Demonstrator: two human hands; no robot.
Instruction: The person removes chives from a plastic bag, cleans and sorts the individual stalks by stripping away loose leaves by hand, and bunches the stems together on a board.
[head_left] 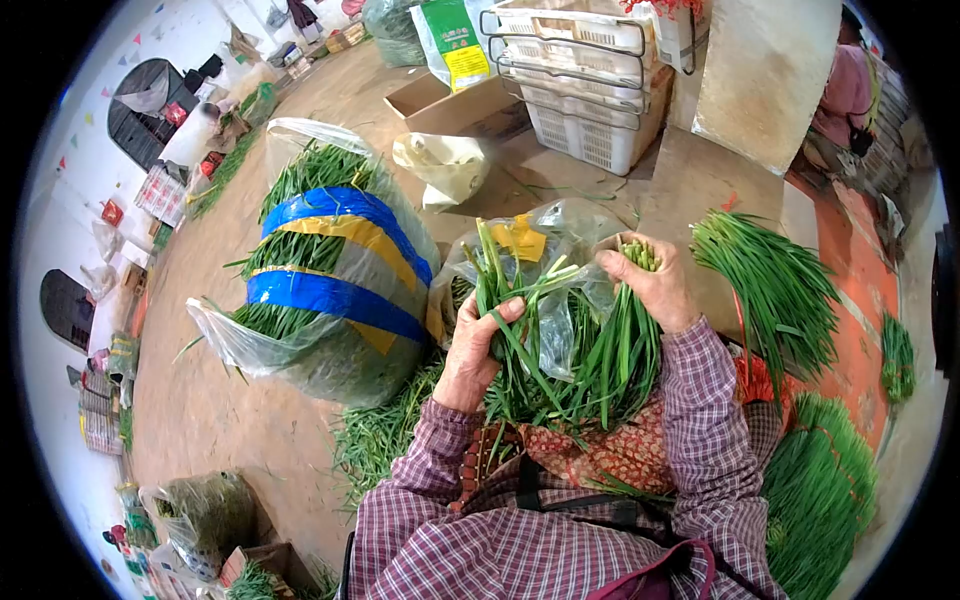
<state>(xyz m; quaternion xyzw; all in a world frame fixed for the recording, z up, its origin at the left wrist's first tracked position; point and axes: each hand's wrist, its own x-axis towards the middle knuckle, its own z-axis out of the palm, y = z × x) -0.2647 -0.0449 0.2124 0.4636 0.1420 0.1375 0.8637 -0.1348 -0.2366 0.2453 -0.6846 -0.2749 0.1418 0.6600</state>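
Note:
My left hand [478, 345] is closed on a loose clump of garlic chives [512, 345], thumb pressed over the stalks, their pale ends sticking up unevenly. My right hand [655, 283] grips a tidier bunch of chives [625, 345] near its cut ends, the leaves hanging down towards my lap. Between and behind the hands lies a clear plastic bag [575, 218] with a yellow patch. A patterned red cloth [610, 445] covers my lap under the leaves. To the right rests a tied bundle of chives [768, 280].
A big plastic-wrapped bale of greens [335, 260] with blue and yellow tape stands at left. Loose leaves [385, 435] lie on the floor beside me. Stacked white crates [580, 90] and a cardboard box [440, 105] are ahead. More chives [820, 490] are piled at right, near a seated person [845, 95].

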